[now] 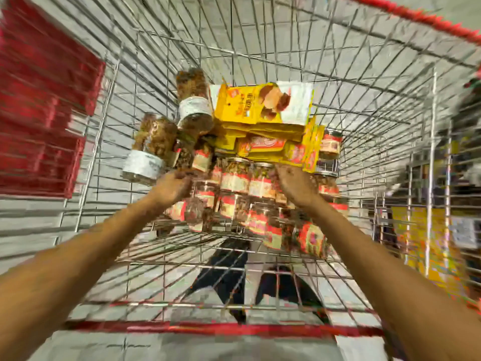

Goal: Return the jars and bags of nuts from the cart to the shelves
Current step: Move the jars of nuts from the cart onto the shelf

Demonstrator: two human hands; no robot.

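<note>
I look down into a wire shopping cart [364, 82] with red trim. On its floor lie several clear jars of nuts with red and cream labels [235, 182]. Two taller jars with white labels [149, 149] [194, 100] lie at the left. Yellow bags of nuts [260, 105] are stacked at the back. My left hand [173, 187] reaches down among the jars at the left, fingers curled over one; the blur hides the grip. My right hand [296, 186] reaches to the jars under the front edge of the yellow bags.
A red shelf or display [39, 113] stands left of the cart. Shelves with yellow packages [426, 246] show through the cart's right wall. The cart's red front rail [208, 328] crosses just below my arms. My dark shoes show through the wire floor.
</note>
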